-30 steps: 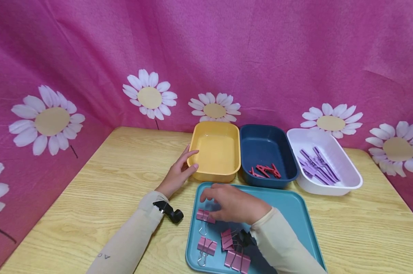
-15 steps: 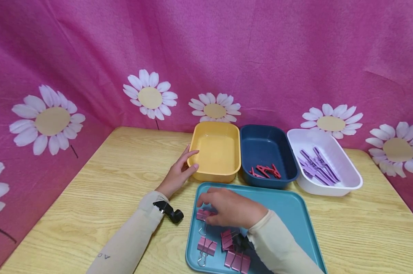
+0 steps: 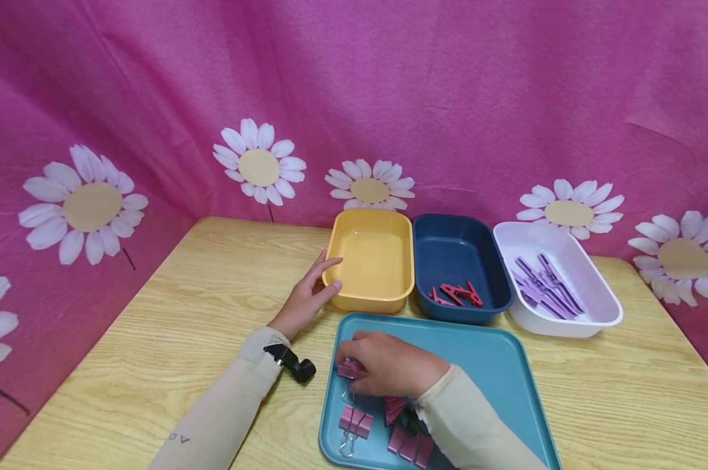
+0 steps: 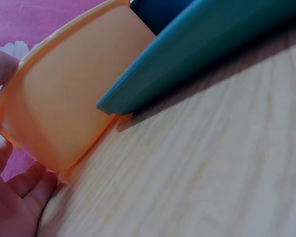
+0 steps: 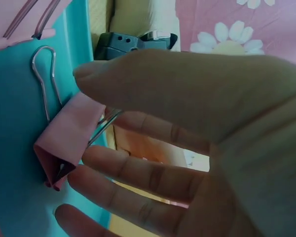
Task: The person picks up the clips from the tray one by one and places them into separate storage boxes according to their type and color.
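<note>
Wooden table (image 3: 172,326) set against a pink cloth backdrop (image 3: 389,85) printed with white daisies. The right hand (image 3: 389,365) lies over the near-left part of a teal tray (image 3: 495,365), its fingers curling around a pink binder clip (image 3: 349,369); in the right wrist view the thumb lies over the top of this clip (image 5: 69,138) and the fingers (image 5: 138,173) curve beneath it, touching its wire handle, though a firm pinch cannot be made out. The clip rests on the tray floor, its second wire loop lying flat to the near side. Three more pink clips lie nearer on the same tray: one (image 3: 355,423) at the near-left and others (image 3: 409,445) partly hidden by the right sleeve. The left hand (image 3: 307,297) rests on the table to the left of the tray, its straight fingers and thumb touching the near-left corner of a yellow bin (image 3: 371,261); in the left wrist view the fingers lie against that bin's (image 4: 64,113) outer wall, with the tray's edge (image 4: 197,54) just beside it. A black camera (image 3: 292,365) sits on the left wrist. To the right of the yellow bin, in a row along the far side of the tray, stand a dark blue bin (image 3: 456,248) holding red pegs (image 3: 456,294) and a white bin (image 3: 589,313) holding purple pegs (image 3: 545,284).
</note>
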The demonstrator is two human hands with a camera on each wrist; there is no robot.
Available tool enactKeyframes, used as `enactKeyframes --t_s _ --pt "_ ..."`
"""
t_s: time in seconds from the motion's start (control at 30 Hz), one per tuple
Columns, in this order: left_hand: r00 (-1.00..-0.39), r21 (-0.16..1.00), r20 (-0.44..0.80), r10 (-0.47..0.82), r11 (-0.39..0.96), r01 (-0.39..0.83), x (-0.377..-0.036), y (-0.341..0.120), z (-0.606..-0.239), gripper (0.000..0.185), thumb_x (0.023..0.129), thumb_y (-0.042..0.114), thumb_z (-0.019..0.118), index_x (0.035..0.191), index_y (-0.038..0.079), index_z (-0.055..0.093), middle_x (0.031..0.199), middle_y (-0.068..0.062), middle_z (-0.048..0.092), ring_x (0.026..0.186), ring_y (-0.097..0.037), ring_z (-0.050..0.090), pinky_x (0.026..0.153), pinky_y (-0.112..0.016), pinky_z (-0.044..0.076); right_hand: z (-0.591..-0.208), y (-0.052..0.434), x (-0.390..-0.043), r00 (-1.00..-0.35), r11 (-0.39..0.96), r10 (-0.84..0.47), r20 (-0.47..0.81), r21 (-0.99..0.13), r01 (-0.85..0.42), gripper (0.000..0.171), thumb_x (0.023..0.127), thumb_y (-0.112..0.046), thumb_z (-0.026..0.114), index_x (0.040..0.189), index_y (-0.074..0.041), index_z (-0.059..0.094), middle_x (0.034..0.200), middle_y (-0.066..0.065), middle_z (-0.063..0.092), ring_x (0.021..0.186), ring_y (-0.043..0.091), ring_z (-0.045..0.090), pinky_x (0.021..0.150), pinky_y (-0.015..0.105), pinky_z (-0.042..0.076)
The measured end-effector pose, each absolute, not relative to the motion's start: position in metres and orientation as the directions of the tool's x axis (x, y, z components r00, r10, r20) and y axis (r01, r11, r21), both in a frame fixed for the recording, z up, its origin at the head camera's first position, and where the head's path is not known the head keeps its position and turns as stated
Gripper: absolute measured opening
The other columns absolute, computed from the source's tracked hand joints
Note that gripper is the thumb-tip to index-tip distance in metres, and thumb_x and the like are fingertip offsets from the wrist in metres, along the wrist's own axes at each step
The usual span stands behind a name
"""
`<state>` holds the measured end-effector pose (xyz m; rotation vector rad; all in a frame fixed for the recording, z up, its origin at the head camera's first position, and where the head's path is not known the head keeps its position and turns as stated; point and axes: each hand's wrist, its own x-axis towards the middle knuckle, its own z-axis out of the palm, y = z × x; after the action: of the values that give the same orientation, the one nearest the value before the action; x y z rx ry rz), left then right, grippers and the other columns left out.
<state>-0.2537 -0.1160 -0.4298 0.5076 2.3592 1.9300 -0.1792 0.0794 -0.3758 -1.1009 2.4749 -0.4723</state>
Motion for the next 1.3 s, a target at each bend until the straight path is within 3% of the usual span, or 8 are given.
enactKeyframes --t_s 0.23,0.57,1.1,1.3 --pt "-0.949 0.961 0.147 0.279 0.187 0.204 -0.253 -0.115 -0.428 0.05 0.098 0.02 0.057 0.146 0.012 0.043 0.162 -0.004 0.007 0.137 -0.024 0.037 0.108 -0.035 0.037 -0.38 0.079 -0.179 -0.631 0.648 -0.748 -0.206 -0.431 -0.628 0.029 0.081 -0.018 0.078 0.107 -0.019 0.065 0.088 -0.006 0.053 0.073 0.008 0.049 0.064 0.022 0.045" --pt "-0.95 0.96 0.152 0.275 0.188 0.208 -0.253 -0.116 -0.428 0.05 0.098 0.02 0.057 0.145 0.012 0.043 0.162 -0.006 0.007 0.141 -0.022 0.029 0.111 -0.035 0.033 -0.384 0.077 -0.18 -0.655 0.673 -0.726 -0.209 -0.407 -0.617 0.029 0.08 -0.017 0.078 0.106 -0.019 0.065 0.084 -0.007 0.05 0.072 0.008 0.048 0.063 0.022 0.045" --pt "-0.946 0.957 0.166 0.279 0.186 0.223 -0.254 -0.116 -0.43 0.05 0.098 0.019 0.057 0.145 0.009 0.043 0.162 -0.007 0.007 0.139 -0.026 0.033 0.11 -0.036 0.034 -0.387 0.075 -0.181 -0.66 0.673 -0.728 -0.185 -0.376 -0.637 0.026 0.083 -0.015 0.076 0.107 -0.018 0.067 0.081 -0.006 0.052 0.07 0.008 0.049 0.062 0.022 0.045" --pt "-0.95 0.959 0.165 0.264 0.182 0.217 -0.267 -0.117 -0.45 0.051 0.098 0.025 0.058 0.146 0.016 0.043 0.162 0.001 0.006 0.141 -0.022 0.03 0.112 -0.036 0.031 -0.388 0.075 -0.181 -0.651 0.661 -0.74 -0.171 -0.37 -0.653 0.027 0.083 -0.014 0.076 0.108 -0.017 0.067 0.081 -0.005 0.053 0.069 0.008 0.049 0.062 0.022 0.046"
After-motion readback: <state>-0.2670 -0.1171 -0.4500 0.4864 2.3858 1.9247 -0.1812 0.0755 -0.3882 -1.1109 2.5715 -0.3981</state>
